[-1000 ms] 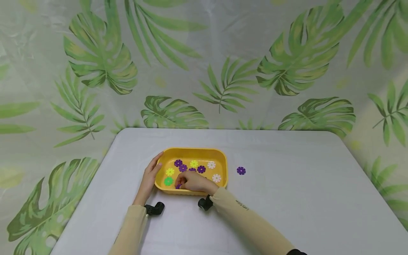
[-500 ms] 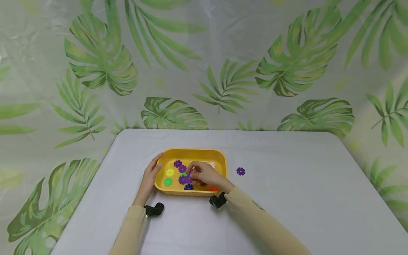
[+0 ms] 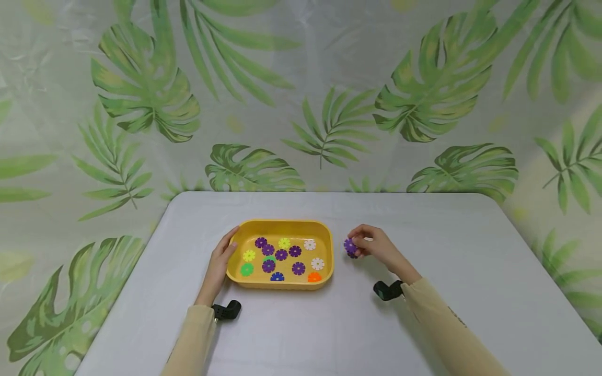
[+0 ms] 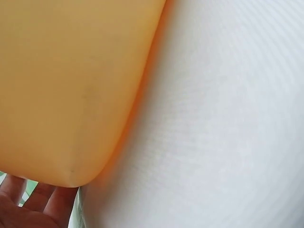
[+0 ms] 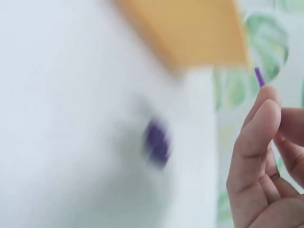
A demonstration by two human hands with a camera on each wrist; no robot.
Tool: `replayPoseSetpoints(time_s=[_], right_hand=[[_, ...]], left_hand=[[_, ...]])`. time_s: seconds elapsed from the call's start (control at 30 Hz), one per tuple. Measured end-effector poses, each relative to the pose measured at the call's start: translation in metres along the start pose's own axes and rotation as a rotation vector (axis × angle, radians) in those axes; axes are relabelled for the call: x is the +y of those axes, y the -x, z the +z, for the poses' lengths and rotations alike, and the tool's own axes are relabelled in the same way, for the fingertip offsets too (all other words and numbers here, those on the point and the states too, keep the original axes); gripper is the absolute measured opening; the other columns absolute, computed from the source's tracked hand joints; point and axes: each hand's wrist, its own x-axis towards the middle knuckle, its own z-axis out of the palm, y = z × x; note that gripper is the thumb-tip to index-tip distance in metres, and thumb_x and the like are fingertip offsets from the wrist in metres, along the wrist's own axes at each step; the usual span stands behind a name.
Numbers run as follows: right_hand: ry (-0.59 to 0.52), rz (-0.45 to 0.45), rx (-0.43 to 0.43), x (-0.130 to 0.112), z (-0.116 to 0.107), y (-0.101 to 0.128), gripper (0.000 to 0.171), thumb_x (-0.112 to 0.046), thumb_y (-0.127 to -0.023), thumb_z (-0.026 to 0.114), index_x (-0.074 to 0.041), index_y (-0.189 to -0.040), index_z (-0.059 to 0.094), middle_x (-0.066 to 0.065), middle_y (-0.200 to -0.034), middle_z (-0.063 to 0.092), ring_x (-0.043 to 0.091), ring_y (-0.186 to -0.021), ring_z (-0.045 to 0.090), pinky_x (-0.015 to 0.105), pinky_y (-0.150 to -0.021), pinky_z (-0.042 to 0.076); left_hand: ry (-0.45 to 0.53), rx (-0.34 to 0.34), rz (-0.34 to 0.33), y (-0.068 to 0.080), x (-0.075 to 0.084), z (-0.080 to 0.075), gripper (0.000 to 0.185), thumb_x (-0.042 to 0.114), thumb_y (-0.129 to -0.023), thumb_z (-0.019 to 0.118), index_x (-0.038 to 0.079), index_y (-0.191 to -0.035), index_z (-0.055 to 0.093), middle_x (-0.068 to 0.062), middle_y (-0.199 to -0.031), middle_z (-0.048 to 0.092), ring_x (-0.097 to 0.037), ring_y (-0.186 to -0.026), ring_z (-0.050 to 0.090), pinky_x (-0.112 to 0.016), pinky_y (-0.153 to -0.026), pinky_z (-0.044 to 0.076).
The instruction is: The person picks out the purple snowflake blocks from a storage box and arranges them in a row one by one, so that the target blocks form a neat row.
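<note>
In the head view my right hand (image 3: 378, 247), right of the yellow tray (image 3: 282, 285), pinches a purple snowflake disc (image 3: 349, 245) between thumb and fingers. Behind it, partly hidden, another purple snowflake disc lies on the table; the right wrist view shows this table disc (image 5: 157, 142) blurred, apart from the pinched one, whose edge pokes above the fingertips. My left hand (image 3: 220, 263) holds the tray's left end, thumb over the rim and fingers along the outside. In the left wrist view several fingers (image 4: 59, 205) show behind the tray wall (image 4: 71, 95).
Inside the tray lie several purple discs (image 3: 294, 251), two yellow (image 3: 249, 255), two white (image 3: 317, 263), green ones (image 3: 246, 269), a blue one (image 3: 277, 277) and an orange one (image 3: 314, 277). The white table (image 3: 447, 245) ends at a leaf-patterned curtain (image 3: 329, 73).
My right hand has lifted a purple disc out of the tray and moved right, over the purple disc on the table. My left hand stays at the tray's left end.
</note>
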Motion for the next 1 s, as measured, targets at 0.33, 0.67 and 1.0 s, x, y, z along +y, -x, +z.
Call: replayPoseSetpoints(time_s=[0.33, 0.67, 1.0], right_hand=[[0.03, 0.104, 0.081, 0.051, -0.04, 0.015, 0.024, 0.001, -0.096, 0.047, 0.016, -0.114, 0.053, 0.016, -0.087, 0.064, 0.015, -0.066, 0.063, 0.027, -0.061, 0.057], [0.201, 0.061, 0.086, 0.041, -0.035, 0.014, 0.019, 0.004, -0.095, 0.048, 0.013, -0.107, 0.059, 0.018, -0.089, 0.058, 0.019, -0.065, 0.065, 0.028, -0.057, 0.056], [-0.003, -0.046, 0.06, -0.009, -0.004, 0.004, 0.024, -0.006, -0.098, 0.053, 0.011, -0.114, 0.057, 0.027, -0.104, 0.057, 0.025, -0.071, 0.066, 0.034, -0.065, 0.059]], left_hand=[[-0.037, 0.022, 0.023, -0.009, -0.024, -0.003, 0.043, 0.021, -0.105, 0.038, 0.015, -0.148, 0.038, -0.004, -0.153, 0.03, -0.018, -0.142, 0.018, -0.038, -0.116, 0.015], [-0.007, -0.004, -0.001, 0.002, 0.007, 0.001, 0.045, 0.013, -0.105, 0.036, 0.006, -0.149, 0.033, -0.01, -0.154, 0.027, -0.022, -0.142, 0.018, -0.038, -0.116, 0.015], [-0.021, -0.002, -0.01, 0.004, 0.008, 0.002, 0.045, 0.014, -0.105, 0.036, 0.007, -0.149, 0.033, -0.009, -0.154, 0.027, -0.021, -0.142, 0.018, -0.037, -0.116, 0.016]])
